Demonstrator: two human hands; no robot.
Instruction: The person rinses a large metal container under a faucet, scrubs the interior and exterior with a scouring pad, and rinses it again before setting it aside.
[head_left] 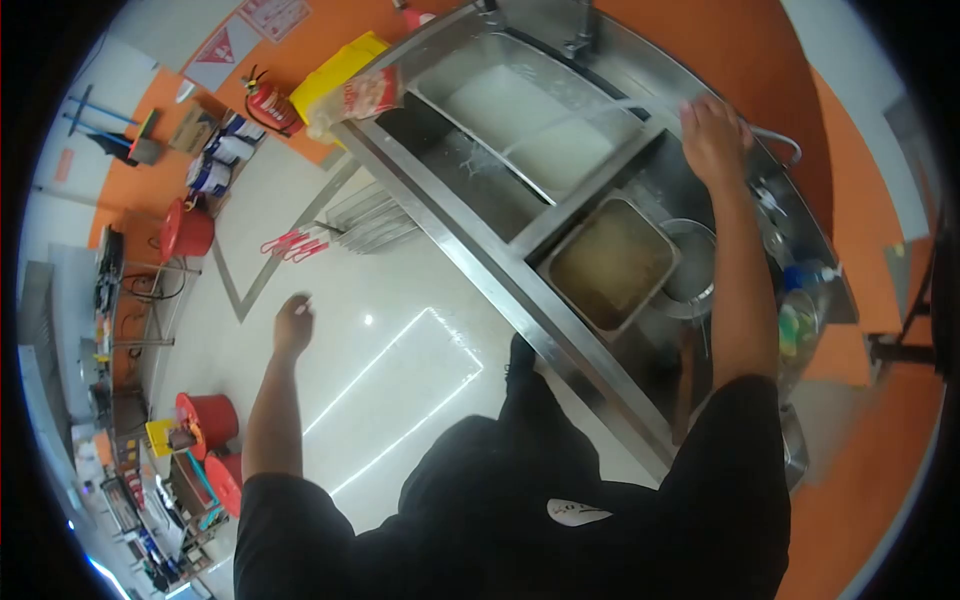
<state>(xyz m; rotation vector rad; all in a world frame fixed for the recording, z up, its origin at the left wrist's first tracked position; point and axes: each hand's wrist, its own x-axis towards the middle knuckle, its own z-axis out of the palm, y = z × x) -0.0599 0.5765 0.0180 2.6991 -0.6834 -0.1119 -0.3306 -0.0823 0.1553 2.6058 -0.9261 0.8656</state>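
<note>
My right hand (pixel 716 140) is closed on a pale hose (pixel 775 140) above the right side of the steel sink (pixel 570 215). Water streams leftward from the hose across a rectangular steel pan (pixel 535 120) of cloudy liquid and splashes into the left basin. In the right basin sit a smaller pan (pixel 612 265) of brownish water and a round metal strainer or bowl (pixel 690 268). My left hand (pixel 293 325) hangs over the floor, away from the sink, its fingers curled; whether it holds anything is too small to tell.
A wire rack (pixel 370 217) with red handles stands on the floor left of the sink. Bottles (pixel 797 320) are at the sink's right edge. Red buckets (pixel 187 230), a fire extinguisher (pixel 270 103) and a yellow bin (pixel 340 72) line the left side.
</note>
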